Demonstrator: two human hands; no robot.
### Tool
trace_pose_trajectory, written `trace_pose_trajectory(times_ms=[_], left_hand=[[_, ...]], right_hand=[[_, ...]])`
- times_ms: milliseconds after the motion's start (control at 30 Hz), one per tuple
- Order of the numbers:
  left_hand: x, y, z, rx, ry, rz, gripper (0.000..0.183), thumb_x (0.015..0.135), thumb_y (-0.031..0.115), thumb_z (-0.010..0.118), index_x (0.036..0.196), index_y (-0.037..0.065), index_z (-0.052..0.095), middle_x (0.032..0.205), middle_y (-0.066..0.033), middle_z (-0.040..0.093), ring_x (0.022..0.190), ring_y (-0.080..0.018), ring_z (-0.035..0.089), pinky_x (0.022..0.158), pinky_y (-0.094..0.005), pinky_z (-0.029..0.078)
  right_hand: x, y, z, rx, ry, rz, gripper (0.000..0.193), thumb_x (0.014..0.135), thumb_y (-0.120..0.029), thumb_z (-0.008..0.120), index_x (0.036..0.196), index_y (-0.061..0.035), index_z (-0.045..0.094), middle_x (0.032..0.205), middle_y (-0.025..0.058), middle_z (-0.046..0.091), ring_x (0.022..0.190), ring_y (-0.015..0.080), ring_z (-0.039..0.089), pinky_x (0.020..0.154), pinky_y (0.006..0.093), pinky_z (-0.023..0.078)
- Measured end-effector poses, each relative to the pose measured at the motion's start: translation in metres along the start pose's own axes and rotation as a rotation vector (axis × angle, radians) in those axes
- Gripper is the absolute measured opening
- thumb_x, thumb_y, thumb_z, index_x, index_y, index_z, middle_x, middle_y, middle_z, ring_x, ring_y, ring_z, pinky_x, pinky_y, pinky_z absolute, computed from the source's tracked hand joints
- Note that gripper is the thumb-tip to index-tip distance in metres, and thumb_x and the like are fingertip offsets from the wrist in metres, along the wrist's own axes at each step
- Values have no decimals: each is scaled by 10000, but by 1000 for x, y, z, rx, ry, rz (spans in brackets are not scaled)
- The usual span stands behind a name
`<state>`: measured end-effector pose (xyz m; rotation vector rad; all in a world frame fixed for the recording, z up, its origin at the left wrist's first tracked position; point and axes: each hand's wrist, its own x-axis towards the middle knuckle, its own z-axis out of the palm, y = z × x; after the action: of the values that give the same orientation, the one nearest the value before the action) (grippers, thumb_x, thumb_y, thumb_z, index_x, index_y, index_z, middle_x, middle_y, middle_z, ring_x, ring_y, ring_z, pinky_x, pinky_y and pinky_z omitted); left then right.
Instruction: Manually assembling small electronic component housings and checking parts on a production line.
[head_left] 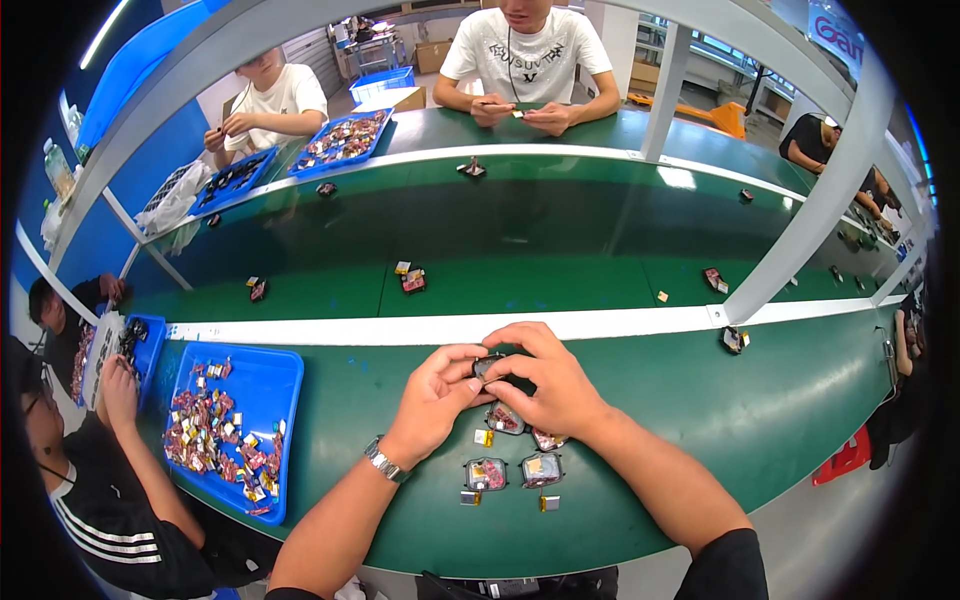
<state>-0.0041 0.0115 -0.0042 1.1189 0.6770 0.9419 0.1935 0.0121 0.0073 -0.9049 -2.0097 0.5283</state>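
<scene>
- Two forearms come up from the near edge and meet over the green tabletop [700, 400].
- Left hand [435, 390] and right hand [545, 380] pinch one small dark part [487, 366] between their fingers; it sits right at the fingertips, both hands equally close.
- Its long side I cannot tell.
- More small parts [505, 470] lie just below the fingers.
- Blue tray [285, 375] sits well off past the left hand; open room lies past the right.

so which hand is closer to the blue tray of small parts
Left. The left hand sits a short stretch of green bench to the right of the blue tray; the right hand lies farther right, beyond the left hand.
</scene>
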Motion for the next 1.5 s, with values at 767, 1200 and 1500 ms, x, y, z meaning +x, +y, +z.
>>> trace_pose_trajectory(times_ms=[767, 1200, 1500], left_hand=[[1, -8, -5, -128, 4, 1, 270, 1006, 70, 495, 1270, 19, 477, 1188, -142, 640, 1099, -209, 626, 961, -389, 526], [1, -5, -7, -195, -49, -10, 260, 1018, 72, 469, 1270, 11, 491, 1247, -143, 606, 1168, -211, 597, 1010, -364, 501], [3, -9, -11, -224, -7, 33, 228, 1003, 105, 531, 1213, 23, 497, 1313, -178, 564, 1177, -237, 593, 976, -392, 522]], right_hand=[[-8, -3, 9, 51, 77, 111, 136, 850, -112, 701, 978, -76, 728, 1193, 69, 601, 1112, 263, 533, 873, 358, 509], [-6, -8, 12, 36, 117, 51, 168, 806, -68, 716, 974, -59, 719, 1183, 71, 612, 1097, 269, 554, 915, 372, 498], [1, -15, 12, 15, 125, -12, 222, 766, -24, 716, 986, -59, 717, 1205, 87, 610, 1158, 297, 539, 946, 392, 487]])
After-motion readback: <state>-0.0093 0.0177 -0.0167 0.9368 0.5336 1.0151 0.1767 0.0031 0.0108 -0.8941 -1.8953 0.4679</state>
